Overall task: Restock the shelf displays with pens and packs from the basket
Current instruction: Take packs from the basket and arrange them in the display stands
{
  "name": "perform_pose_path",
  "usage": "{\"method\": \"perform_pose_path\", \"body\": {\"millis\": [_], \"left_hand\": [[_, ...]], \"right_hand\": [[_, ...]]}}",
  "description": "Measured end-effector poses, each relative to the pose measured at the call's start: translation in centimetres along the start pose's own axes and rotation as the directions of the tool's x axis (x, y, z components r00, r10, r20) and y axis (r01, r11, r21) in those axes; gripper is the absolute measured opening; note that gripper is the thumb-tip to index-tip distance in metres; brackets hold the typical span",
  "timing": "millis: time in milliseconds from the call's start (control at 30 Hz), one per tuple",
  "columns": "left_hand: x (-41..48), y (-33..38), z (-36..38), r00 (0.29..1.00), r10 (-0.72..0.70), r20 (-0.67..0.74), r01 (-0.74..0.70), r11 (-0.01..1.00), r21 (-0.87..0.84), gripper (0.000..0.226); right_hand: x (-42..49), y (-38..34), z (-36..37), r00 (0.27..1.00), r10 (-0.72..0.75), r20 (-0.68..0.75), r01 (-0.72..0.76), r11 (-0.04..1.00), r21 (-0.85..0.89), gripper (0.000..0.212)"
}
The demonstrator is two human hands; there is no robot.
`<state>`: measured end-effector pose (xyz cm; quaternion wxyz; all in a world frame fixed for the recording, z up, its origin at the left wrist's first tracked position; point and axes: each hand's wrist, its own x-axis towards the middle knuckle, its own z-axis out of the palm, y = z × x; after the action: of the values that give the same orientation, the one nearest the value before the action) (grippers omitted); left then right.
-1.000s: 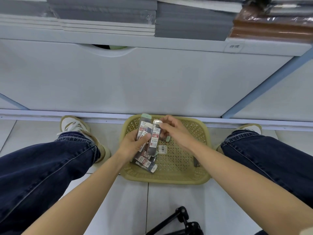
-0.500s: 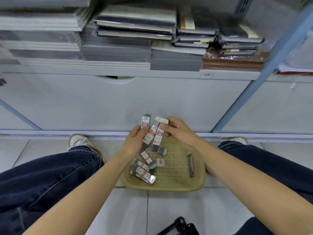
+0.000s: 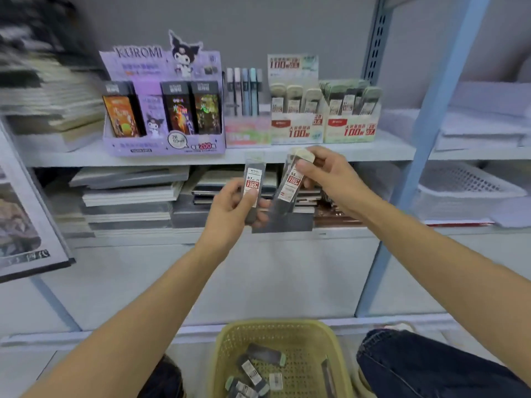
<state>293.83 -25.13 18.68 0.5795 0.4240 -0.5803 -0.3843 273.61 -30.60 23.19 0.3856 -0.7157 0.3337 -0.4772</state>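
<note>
In front of me a white shelf unit (image 3: pixel 382 150) stands against a plain grey wall (image 3: pixel 287 21), held up by pale blue uprights (image 3: pixel 436 110). Stacked notebooks (image 3: pixel 129 196) fill the lower shelf, and a white mesh tray (image 3: pixel 465 182) sits to their right. The floor (image 3: pixel 17 369) beneath me is pale tile.

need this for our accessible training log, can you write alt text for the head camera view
A person's left hand grips a 0.7 pack and the right hand pinches a second pack by its top, in front of stocked display boxes on a shelf. Below, a yellow basket holds more packs.
</note>
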Motion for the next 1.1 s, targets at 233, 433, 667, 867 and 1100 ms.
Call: {"method": "perform_pose_path", "body": {"millis": [233, 433, 667, 867, 1100], "left_hand": [[4.4, 6.7, 0.1, 0.995, 0.100, 0.010, -0.100, 0.995, -0.026, 0.010], [7.5, 7.8, 0.1, 0.991, 0.130, 0.012, -0.130, 0.991, -0.028, 0.010], [10.2, 7.0, 0.0, 0.991, 0.130, -0.008, -0.130, 0.991, -0.033, 0.011], [11.3, 6.3, 0.0, 0.993, 0.114, -0.005, -0.115, 0.991, -0.069, 0.014], [11.5, 6.2, 0.3, 0.994, 0.108, -0.003, -0.108, 0.990, -0.090, 0.013]], "right_hand": [[6.6, -7.8, -5.0, 0.945, -0.199, -0.258, 0.168, 0.976, -0.137, 0.014], [11.6, -8.6, -7.2, 0.913, -0.248, -0.323, 0.116, 0.919, -0.377, 0.019], [15.1, -7.9, -6.9, 0.883, -0.232, -0.408, 0.031, 0.896, -0.444, 0.018], [16.8, -7.3, -6.6, 0.872, -0.278, -0.402, -0.018, 0.804, -0.594, 0.021], [16.4, -5.6, -7.4, 0.904, -0.300, -0.304, 0.025, 0.747, -0.664, 0.021]]}}
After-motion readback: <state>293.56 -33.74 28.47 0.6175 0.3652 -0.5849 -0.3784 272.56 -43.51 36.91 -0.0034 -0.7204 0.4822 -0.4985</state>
